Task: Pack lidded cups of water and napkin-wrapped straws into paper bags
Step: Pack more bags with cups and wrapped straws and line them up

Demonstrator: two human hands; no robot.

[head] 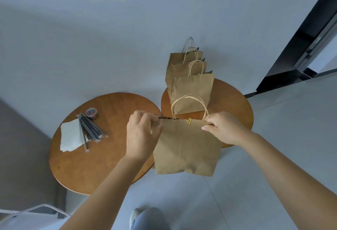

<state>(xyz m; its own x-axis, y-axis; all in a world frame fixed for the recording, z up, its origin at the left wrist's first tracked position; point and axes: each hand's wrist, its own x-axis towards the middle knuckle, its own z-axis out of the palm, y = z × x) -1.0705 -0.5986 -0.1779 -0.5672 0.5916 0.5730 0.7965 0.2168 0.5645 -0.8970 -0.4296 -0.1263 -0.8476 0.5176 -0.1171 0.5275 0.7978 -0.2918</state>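
Between the grips: yellow paper clip (189, 120) is fastened on paper bag (186, 149).
Left hand (141, 134): bag's top corner is pinched.
Right hand (225, 128): top edge is pinched.

held paper bag (186, 149): plain kraft brown, tan twisted handles
paper clip (189, 121): yellow, on its top edge
three bags behind (193, 92): same kraft brown; front one has a yellow clip (196, 77)
tables (113, 113): warm reddish-brown wood
napkins (70, 137): white
straws (90, 128): black, clear wrappers
tub of clips (91, 112): mixed red, blue
floor (282, 116): pale grey tile
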